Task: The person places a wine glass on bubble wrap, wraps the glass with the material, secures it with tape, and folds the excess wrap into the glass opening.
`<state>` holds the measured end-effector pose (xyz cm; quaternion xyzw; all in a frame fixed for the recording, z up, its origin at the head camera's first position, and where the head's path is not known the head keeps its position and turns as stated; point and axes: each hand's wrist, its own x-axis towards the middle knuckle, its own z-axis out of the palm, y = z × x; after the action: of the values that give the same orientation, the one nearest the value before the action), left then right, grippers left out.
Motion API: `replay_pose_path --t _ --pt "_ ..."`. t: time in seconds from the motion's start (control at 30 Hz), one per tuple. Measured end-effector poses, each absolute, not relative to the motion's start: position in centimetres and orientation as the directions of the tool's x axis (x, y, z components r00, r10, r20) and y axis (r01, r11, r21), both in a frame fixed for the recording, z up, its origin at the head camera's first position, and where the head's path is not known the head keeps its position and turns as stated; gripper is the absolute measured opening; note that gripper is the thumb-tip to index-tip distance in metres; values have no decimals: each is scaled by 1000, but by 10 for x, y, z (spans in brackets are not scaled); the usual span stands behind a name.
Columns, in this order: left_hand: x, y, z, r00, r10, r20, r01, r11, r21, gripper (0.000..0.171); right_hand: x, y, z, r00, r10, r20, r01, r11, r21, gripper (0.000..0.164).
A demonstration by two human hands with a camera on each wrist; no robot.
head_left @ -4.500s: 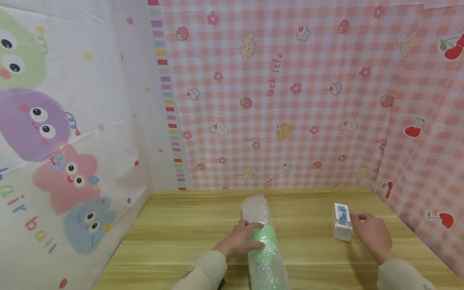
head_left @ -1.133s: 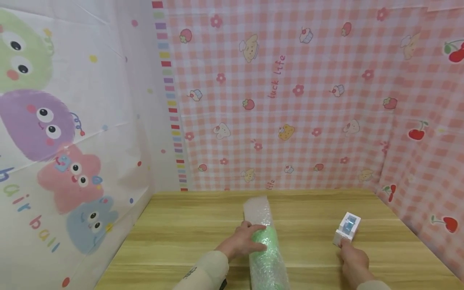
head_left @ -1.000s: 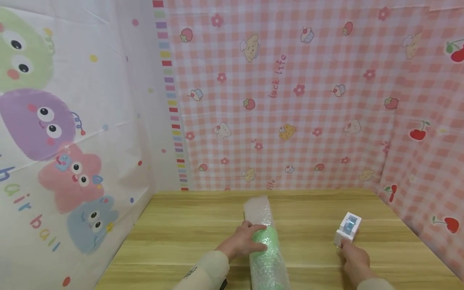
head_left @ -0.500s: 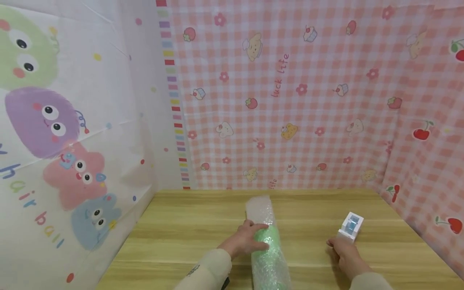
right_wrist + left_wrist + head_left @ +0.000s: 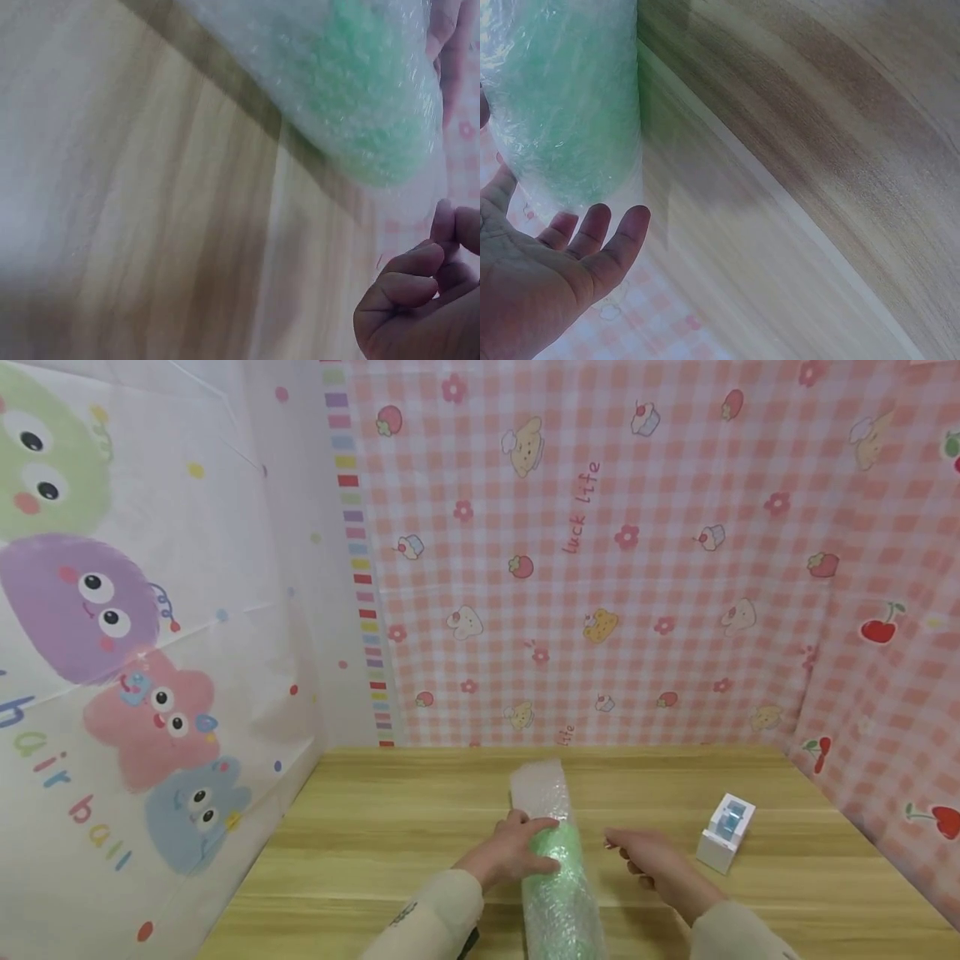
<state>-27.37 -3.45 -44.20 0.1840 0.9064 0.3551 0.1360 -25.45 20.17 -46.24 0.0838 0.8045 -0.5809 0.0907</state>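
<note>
A long green item wrapped in bubble wrap (image 5: 558, 860) lies on the table, pointing away from me. My left hand (image 5: 510, 850) rests on it from the left, thumb and forefinger pressing the wrap. In the left wrist view the other fingers (image 5: 615, 244) are spread and relaxed. Just right of the bundle is my right hand (image 5: 660, 864), its fingers curled and thumb and forefinger pinched together. A tiny shiny bit at the fingertips looks like clear tape; most of it is hidden. A white tape dispenser (image 5: 716, 852) with a blue roll stands right of that hand.
The wood-grain table (image 5: 390, 827) meets a pink checked cloth (image 5: 487, 668) at the back. A white cartoon cloth (image 5: 255, 677) hangs on the left. More checked cloth with cherries (image 5: 892, 710) closes off the right side.
My right hand has left the tape dispenser and moved left, close to the bundle, fingers pinched. Earlier it turned the dispenser at an angle. My left hand stays on the wrap.
</note>
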Motion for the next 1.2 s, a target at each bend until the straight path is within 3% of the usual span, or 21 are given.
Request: replay_pose_path --t 0.5,1.2 --pt "-274 -36 -441 -896 429 -118 245 697 674 65 -264 172 -437 -948 -248 -198 87 396 -914 35" --pt "-272 -38 -439 -888 444 -119 268 709 652 65 -266 156 -436 -961 -154 -229 109 550 -828 29"
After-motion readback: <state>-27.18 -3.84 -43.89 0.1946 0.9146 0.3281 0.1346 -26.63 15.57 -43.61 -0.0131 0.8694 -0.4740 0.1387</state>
